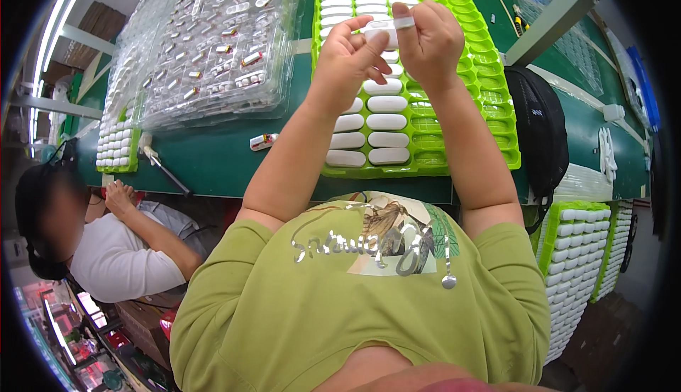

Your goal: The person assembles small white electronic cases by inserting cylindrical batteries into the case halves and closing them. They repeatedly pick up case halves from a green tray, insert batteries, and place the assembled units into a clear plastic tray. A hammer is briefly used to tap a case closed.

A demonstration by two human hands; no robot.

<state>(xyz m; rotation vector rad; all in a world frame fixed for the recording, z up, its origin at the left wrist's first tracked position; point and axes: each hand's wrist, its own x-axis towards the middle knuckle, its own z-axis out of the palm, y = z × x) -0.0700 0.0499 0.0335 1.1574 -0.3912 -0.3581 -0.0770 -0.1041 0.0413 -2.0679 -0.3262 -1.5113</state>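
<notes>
Both my hands are raised over a bright green compartment tray (489, 94), pinching one small white oblong piece (379, 26) between them. My left hand (349, 58) is closed on its left end, thumb in front. My right hand (430, 43) is closed at the other end, where a pale, partly see-through strip shows at the fingertips; I cannot make out whether it is a separate part. Beneath, white oblong casings (387, 122) lie in rows in the tray's left columns. Several hollows on the right side hold no casing.
Stacked clear plastic trays (280, 94) with small parts stand left, near a loose small part (263, 141) on the green table (213, 172). A co-worker (135, 250) sits far left. A black bag (537, 122) lies right, beside a metal post (557, 16). More filled green trays (550, 239) stand lower right.
</notes>
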